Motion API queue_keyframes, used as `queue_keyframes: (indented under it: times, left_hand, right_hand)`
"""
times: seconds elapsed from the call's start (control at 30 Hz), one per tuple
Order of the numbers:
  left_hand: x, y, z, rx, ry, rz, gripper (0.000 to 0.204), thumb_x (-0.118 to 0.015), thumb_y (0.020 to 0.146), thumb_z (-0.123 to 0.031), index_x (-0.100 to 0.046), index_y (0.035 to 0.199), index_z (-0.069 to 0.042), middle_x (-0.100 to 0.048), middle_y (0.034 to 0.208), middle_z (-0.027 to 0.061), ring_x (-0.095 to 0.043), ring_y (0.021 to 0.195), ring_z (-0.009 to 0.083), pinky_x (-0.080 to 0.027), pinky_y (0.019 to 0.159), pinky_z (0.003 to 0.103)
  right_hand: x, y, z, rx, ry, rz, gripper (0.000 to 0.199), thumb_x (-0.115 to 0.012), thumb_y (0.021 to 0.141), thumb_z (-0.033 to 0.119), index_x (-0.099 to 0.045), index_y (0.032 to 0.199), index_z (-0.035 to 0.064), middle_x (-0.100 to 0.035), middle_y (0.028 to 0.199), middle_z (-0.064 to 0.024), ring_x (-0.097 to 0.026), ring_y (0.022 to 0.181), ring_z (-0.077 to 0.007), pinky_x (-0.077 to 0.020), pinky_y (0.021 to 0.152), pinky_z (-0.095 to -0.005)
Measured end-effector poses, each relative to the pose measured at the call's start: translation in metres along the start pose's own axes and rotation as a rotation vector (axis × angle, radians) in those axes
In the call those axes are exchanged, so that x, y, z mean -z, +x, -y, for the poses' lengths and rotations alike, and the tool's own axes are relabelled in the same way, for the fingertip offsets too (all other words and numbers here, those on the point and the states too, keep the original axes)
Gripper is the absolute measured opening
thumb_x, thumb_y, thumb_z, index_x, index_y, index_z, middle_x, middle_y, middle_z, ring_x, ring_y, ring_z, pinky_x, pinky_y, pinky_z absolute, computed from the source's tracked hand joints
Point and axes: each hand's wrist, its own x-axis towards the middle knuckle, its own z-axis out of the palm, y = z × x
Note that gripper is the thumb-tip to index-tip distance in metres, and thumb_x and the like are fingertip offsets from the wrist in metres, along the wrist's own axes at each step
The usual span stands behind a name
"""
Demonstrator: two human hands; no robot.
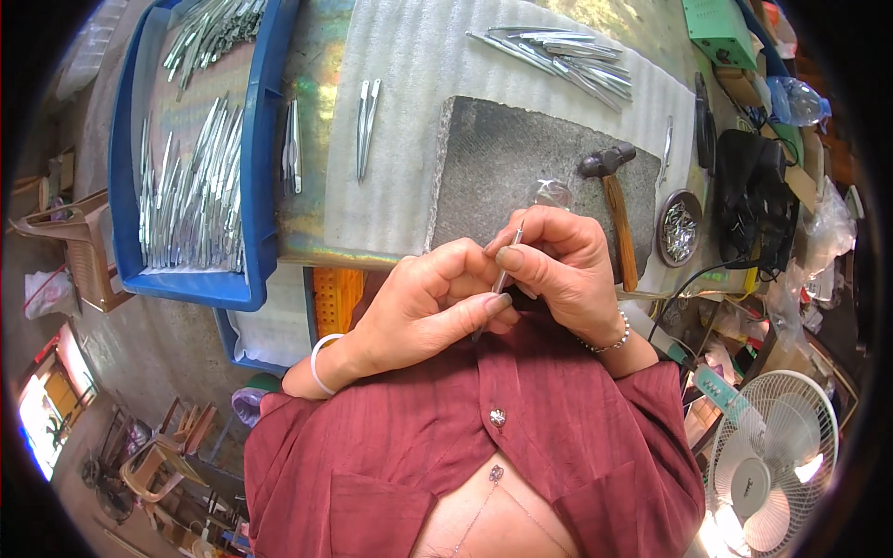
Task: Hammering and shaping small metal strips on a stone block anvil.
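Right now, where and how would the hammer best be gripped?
Probably by the lower wooden handle, from the near right: the hammer lies with its head at the far end, the slim handle running nearward, and the hands to its left.

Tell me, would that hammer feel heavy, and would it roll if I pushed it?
The hammer probably feels heavy at one end, since its thick, dark head looks like metal and its slim handle like wood. It's likely stiff, because the handle looks solid. It probably wouldn't roll far, as the head sits crosswise on the handle.
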Motion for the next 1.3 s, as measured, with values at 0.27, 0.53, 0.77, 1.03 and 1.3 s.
queue_keyframes:
  times: [0.27,0.53,0.77,1.03,1.3]
  left_hand:
    - [0.002,0.004,-0.003,-0.009,-0.046,0.047,0.011,-0.05,0.094,-0.006,-0.046,0.102,0.001,-0.066,0.088,0.0095,-0.063,0.08,0.0113,-0.051,0.072,0.025]
    - [-0.004,0.013,-0.018,0.115,-0.223,0.048,0.017,-0.049,0.095,-0.01,-0.043,0.108,0.001,-0.065,0.093,0.0133,-0.065,0.083,0.0177,-0.052,0.074,0.029]
    - [-0.004,0.018,-0.016,0.085,-0.164,0.042,0.017,-0.049,0.095,-0.01,-0.043,0.108,0.001,-0.065,0.091,0.0126,-0.064,0.082,0.0163,-0.052,0.072,0.027]
    - [-0.004,0.021,-0.014,0.068,-0.103,0.031,0.016,-0.049,0.095,-0.009,-0.042,0.106,0.001,-0.066,0.089,0.0113,-0.063,0.081,0.0141,-0.051,0.07,0.026]
    - [-0.005,0.021,-0.019,0.113,-0.159,0.046,0.018,-0.048,0.096,-0.01,-0.041,0.109,0.0,-0.065,0.091,0.0126,-0.064,0.084,0.0165,-0.052,0.072,0.027]
  right_hand:
    - [-0.001,0.004,0.008,-0.083,0.106,-0.001,0.006,-0.065,0.086,0.008,-0.064,0.085,0.0016,-0.061,0.073,0.0014,-0.053,0.066,-0.0028,-0.0422,0.056,-0.0175]
    - [-0.001,0.01,0.015,-0.107,0.211,-0.024,0.007,-0.065,0.087,0.009,-0.064,0.086,0.0023,-0.059,0.07,0.0037,-0.049,0.061,-0.0004,-0.0376,0.051,-0.0157]
    - [0.003,0.014,0.018,-0.076,0.211,-0.01,0.007,-0.062,0.087,0.008,-0.063,0.087,0.0006,-0.058,0.071,0.0008,-0.046,0.059,-0.0024,-0.0368,0.051,-0.0178]
    - [0.007,0.016,0.019,-0.087,0.222,0.01,0.006,-0.062,0.088,0.007,-0.063,0.087,0.0005,-0.061,0.073,0.001,-0.054,0.065,-0.0027,-0.0445,0.056,-0.018]
    - [0.002,0.014,0.017,-0.101,0.225,-0.033,0.006,-0.06,0.088,0.006,-0.063,0.087,0.0006,-0.054,0.07,0.001,-0.041,0.055,-0.0029,-0.0313,0.047,-0.0184]
